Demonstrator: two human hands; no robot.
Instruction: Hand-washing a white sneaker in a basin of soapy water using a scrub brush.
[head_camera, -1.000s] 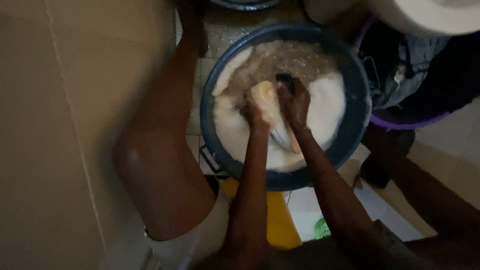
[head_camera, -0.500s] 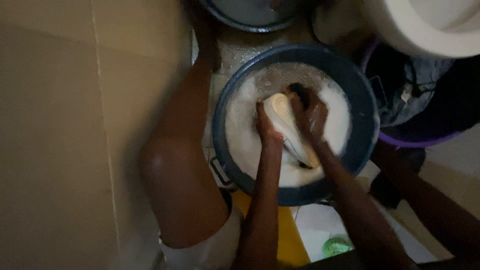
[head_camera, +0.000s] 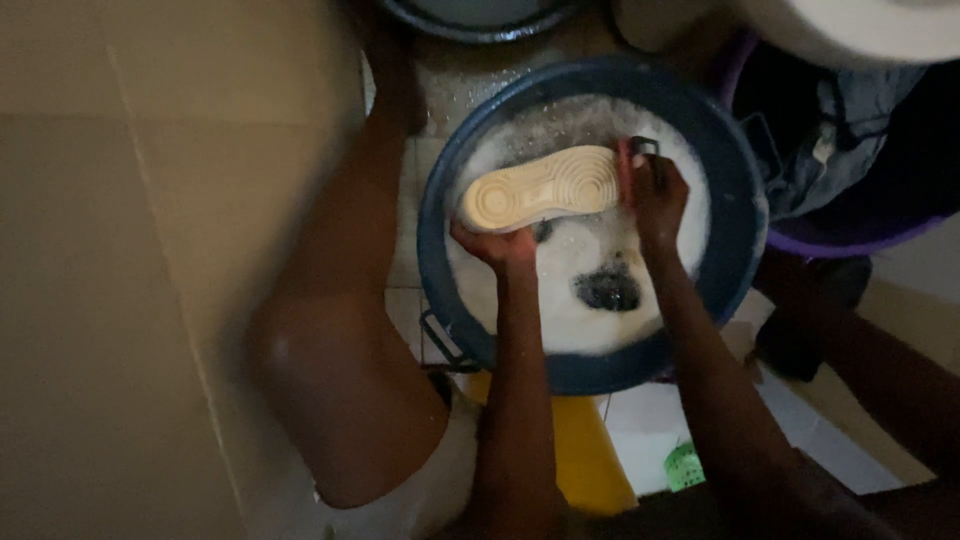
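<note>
**Inspector A:** The left hand (head_camera: 497, 243) is found closed around the lower edge of a pale shoe (head_camera: 541, 188), near its heel end. The shoe is held sole upward, lying nearly level over the suds, with the ridged tread turned toward the camera.

**Inspector B:** Confirmed. The right hand (head_camera: 655, 196) is noted at the shoe's other end, fingers curled shut on a small dark brush (head_camera: 643, 150) with a pink edge. The brush is pressed against the tip of the sole.

**Inspector A:** Containers next. A round blue basin (head_camera: 730, 180) is recorded on the tiled floor (head_camera: 430, 170), filled with white soapy water (head_camera: 600, 320). One dark patch (head_camera: 608, 290) is seen in the foam below the shoe; whether it is a submerged item or open water cannot be told.

**Inspector B:** A second basin rim (head_camera: 480, 18) is partly seen at the top edge. To the right, a purple tub (head_camera: 850, 240) is observed, loaded with dark and grey clothing (head_camera: 820, 150). A white rounded object (head_camera: 860, 25) is cut off at the top right corner.

**Inspector A:** Pose: both forearms are extended forward from the bottom of the view, roughly parallel, wrists bent down over the basin. A bare knee (head_camera: 340, 400) is noted to the left of the basin, and a yellow stool (head_camera: 585, 450) beneath the person.
</note>
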